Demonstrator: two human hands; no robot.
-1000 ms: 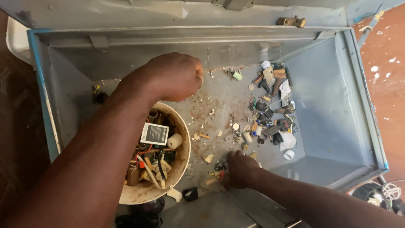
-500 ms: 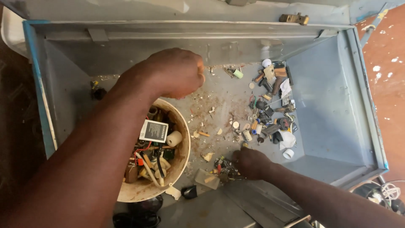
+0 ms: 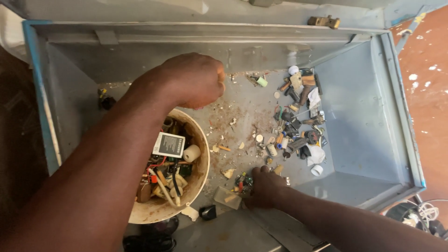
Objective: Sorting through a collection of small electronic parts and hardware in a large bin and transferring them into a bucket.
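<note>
Two hands at work inside a grey metal box (image 3: 364, 140) strewn with small parts.

Head view: the left hand (image 3: 193, 80) is clenched in a fist above the box floor, just beyond the one round bowl (image 3: 204, 172) of odds and ends; whether it holds anything cannot be told. The right hand (image 3: 265, 188), right of the bowl near the box's front edge, has its grip closed over a small cluster of coloured bits (image 3: 242, 180). One scattered heap of parts (image 3: 298, 126) lies farther right; bare floor runs between bowl and heap.
</note>
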